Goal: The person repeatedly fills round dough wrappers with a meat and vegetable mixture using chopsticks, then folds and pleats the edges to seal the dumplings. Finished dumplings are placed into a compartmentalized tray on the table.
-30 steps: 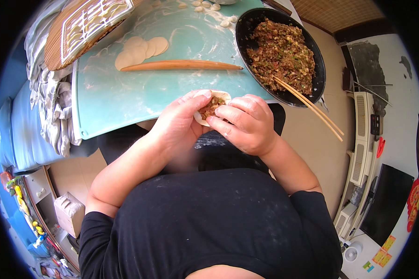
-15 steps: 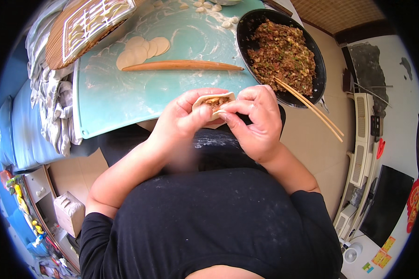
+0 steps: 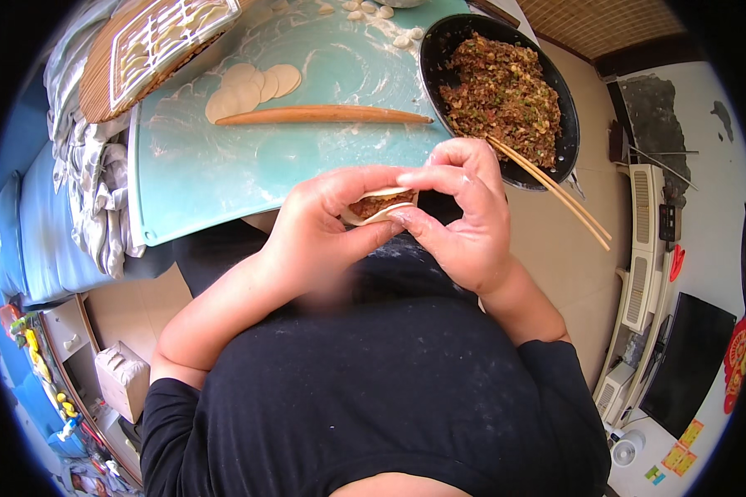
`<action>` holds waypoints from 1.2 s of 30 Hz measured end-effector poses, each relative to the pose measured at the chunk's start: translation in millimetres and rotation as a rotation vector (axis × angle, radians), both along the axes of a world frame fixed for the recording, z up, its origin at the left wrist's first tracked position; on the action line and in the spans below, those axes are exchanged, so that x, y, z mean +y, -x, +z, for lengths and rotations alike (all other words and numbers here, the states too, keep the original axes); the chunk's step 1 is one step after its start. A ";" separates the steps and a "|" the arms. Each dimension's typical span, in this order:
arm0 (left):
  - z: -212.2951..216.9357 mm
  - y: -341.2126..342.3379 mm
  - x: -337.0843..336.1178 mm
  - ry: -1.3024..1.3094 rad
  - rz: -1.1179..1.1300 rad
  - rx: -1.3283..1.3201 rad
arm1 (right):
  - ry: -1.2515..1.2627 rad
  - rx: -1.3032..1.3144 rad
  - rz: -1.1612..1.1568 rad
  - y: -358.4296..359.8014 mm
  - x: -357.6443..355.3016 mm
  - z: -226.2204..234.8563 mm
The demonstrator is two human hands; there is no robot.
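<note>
Between both hands, above my lap, is a dumpling (image 3: pixel 381 205) whose round white wrapper is partly folded up around brown filling. Its filling still shows through the gap between the two edges. My left hand (image 3: pixel 327 219) curls round the left side, thumb along the near edge and fingers behind the far edge. My right hand (image 3: pixel 471 217) grips the right end with thumb and forefinger; flour dusts its fingers. Beyond the hands a wooden rolling pin (image 3: pixel 323 115) lies on the floured green mat (image 3: pixel 191 182), beside overlapping round wrappers (image 3: pixel 240 93).
At right stands a black pan (image 3: pixel 568 124) of minced filling (image 3: pixel 506 95), chopsticks (image 3: pixel 555 189) resting on its rim and sticking out toward me. A white rack of dumplings (image 3: pixel 170 50) sits on a round wooden board (image 3: pixel 95 87) at far left. Small dough pieces (image 3: pixel 369 10) lie at the mat's back.
My left thumb has come off the filling to the wrapper's near edge. My right fingers have shifted to the far edge, and the wrapper's two sides now stand more upright.
</note>
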State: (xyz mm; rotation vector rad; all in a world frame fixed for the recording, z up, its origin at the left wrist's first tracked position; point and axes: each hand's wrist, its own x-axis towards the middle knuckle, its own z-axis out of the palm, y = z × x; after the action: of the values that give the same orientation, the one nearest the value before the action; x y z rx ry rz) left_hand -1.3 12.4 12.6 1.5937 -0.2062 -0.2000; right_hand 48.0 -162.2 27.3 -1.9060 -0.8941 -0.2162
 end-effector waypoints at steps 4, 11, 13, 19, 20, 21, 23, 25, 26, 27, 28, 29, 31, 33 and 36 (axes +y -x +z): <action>-0.2 0.0 -5.8 0.016 0.121 -0.111 | 0.044 0.031 0.052 -4.4 -0.3 3.9; 1.4 -0.9 -3.9 -0.090 0.085 -0.172 | 0.071 0.015 0.070 -3.6 -3.1 4.0; 1.8 -1.2 -2.7 -0.123 0.071 -0.186 | 0.081 -0.026 0.067 -3.5 -2.6 6.1; 3.7 -1.8 -2.4 -0.158 0.073 -0.211 | 0.061 -0.247 0.086 -7.4 -1.4 2.6; 3.5 -1.9 -2.0 -0.191 0.091 -0.244 | 0.055 -0.293 0.082 -7.1 -0.2 2.0; 2.9 -2.3 -1.9 -0.224 0.105 -0.278 | 0.074 -0.307 0.071 -5.7 0.4 2.9; -6.6 -2.7 0.0 -0.220 0.147 -0.292 | 0.114 -0.333 0.050 -2.7 1.1 5.7; -7.5 -2.0 -1.5 -0.151 0.203 -0.210 | 0.109 -0.318 0.064 -4.3 0.0 2.2; -8.0 -1.9 -2.1 -0.131 0.203 -0.193 | 0.106 -0.310 0.072 -4.8 -0.5 0.6; -8.8 -1.8 -2.3 -0.113 0.207 -0.176 | 0.094 -0.308 0.063 -4.8 -0.1 0.0; -9.6 -2.1 -2.3 -0.096 0.210 -0.159 | 0.083 -0.305 0.054 -4.8 0.4 -0.6; -10.2 -2.6 -2.4 -0.091 0.209 -0.163 | 0.072 -0.303 0.045 -4.8 1.1 -1.3; -11.2 -3.0 -2.8 -0.079 0.204 -0.169 | 0.084 -0.367 0.039 -4.6 2.7 -2.8; -12.7 -1.7 -2.9 -0.079 0.189 -0.124 | 0.095 -0.421 0.027 -5.4 2.3 -5.0; -8.5 1.0 -2.7 0.036 0.151 0.035 | 0.072 -0.426 0.004 -6.7 0.6 -7.4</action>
State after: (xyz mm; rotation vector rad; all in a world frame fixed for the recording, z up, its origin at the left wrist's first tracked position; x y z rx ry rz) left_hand -2.3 9.7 4.1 1.5613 -0.0614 -0.1057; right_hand 54.7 -161.6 19.9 -1.9585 -1.1987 -0.6114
